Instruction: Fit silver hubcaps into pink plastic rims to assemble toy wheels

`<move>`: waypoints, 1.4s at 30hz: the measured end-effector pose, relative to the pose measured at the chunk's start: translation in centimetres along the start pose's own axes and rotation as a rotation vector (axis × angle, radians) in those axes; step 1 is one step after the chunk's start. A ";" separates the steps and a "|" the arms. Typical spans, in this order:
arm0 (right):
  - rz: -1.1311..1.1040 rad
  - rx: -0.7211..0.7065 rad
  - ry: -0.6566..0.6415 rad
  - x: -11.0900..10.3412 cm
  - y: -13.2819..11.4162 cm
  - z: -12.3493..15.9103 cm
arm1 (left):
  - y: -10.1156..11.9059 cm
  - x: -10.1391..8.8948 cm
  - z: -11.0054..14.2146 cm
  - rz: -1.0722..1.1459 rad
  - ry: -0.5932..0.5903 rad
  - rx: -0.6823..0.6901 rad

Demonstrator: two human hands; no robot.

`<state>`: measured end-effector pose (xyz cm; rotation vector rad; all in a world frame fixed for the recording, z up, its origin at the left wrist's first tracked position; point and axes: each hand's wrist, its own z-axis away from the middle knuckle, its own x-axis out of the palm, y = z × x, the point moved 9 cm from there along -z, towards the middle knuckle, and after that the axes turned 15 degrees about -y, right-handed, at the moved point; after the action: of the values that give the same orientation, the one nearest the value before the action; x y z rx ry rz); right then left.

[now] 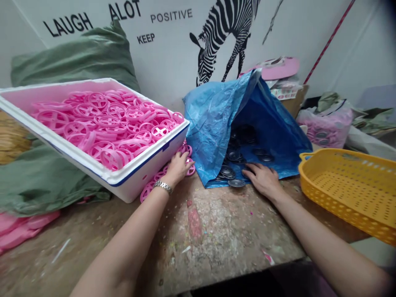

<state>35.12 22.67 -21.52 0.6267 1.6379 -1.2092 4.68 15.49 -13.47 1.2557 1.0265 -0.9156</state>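
My left hand, with a metal-banded watch at the wrist, reaches over several pink plastic wheels lying beside the foam box. Its fingers are apart and touch a spoked pink wheel. My right hand rests at the mouth of a blue plastic bag, fingers stretched and apart. Near its fingertips lie dark round discs, some on the bag's lower edge and more inside it. The white foam box, tilted, is filled with pink spoked wheels.
On the right stands a yellow perforated basket. Behind it is a clear bag of pink parts. Green sacks lie behind and under the foam box. The worn tabletop ends at a front edge near me.
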 end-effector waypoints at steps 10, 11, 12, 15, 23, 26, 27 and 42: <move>0.021 0.006 0.017 0.2 0.5 -0.4 | -4.4 1.4 -7.4 -0.050 -0.111 -0.130; 0.023 0.002 0.018 0.2 0.4 -0.4 | -4.5 1.6 -7.7 -0.057 -0.126 -0.132; 0.024 -0.003 0.018 0.1 0.3 -0.3 | -4.6 1.9 -7.8 -0.066 -0.136 -0.134; 0.024 -0.002 0.011 0.0 0.1 -0.3 | -4.3 2.6 -7.1 -0.098 -0.142 -0.142; 0.024 0.003 -0.002 0.0 0.1 -0.2 | -0.1 3.9 -0.9 -0.179 -0.144 0.022; 0.019 -0.002 -0.007 0.1 0.2 -0.2 | 1.9 4.3 1.8 -0.178 -0.143 0.071; 0.016 0.000 -0.010 0.2 0.2 -0.2 | 2.5 4.4 2.8 -0.176 -0.142 0.084; -0.003 -0.037 0.003 1.5 1.4 -0.9 | 8.0 -6.3 12.7 -0.264 0.156 0.224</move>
<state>35.33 23.80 -23.40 0.6037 1.6606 -1.1782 11.69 3.63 -4.81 1.4162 1.2613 -1.1751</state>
